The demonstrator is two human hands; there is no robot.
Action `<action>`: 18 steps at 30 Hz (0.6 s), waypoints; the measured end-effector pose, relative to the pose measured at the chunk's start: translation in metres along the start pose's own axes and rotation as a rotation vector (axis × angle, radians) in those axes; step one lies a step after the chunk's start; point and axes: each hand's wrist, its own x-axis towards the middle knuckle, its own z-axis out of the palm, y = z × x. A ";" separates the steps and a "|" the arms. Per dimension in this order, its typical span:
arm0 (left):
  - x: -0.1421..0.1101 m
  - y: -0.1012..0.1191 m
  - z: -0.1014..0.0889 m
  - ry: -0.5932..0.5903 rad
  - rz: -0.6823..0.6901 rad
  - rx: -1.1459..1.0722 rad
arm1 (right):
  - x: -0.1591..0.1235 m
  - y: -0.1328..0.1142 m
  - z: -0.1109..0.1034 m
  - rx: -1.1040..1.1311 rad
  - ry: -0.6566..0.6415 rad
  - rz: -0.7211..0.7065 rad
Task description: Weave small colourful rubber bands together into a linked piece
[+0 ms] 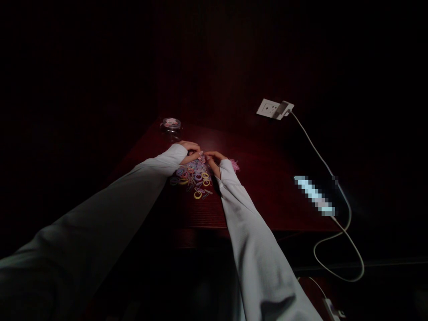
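Note:
A pile of colourful hair ties and hair clips (192,174) lies on the dark red table, with yellow, purple and pink pieces spread toward the front. My left hand (190,150) is at the far side of the pile, its fingers curled in a pinch. Close beside it, my right hand (216,160) has thumb and fingers drawn together, pointing at the left fingertips. Something small and pinkish shows between the hands; its kind is too small to tell. A pink frilly bunch (235,165) lies just right of my right wrist, partly covered by the sleeve.
A round clear container with a pink-patterned lid (171,123) stands at the table's back left. On the wall, a socket (267,108) holds a charger, whose white cable (310,143) loops down past a bright pixelated device (314,195). The surroundings are very dark.

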 end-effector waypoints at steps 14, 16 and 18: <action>-0.006 0.018 -0.016 -0.041 0.016 -0.045 | -0.001 -0.004 0.000 -0.023 0.043 -0.011; -0.006 0.016 -0.014 -0.039 0.015 -0.050 | 0.000 -0.003 0.000 -0.023 0.045 -0.013; -0.006 0.014 -0.013 -0.038 0.019 -0.059 | 0.000 -0.003 0.000 -0.013 0.041 -0.020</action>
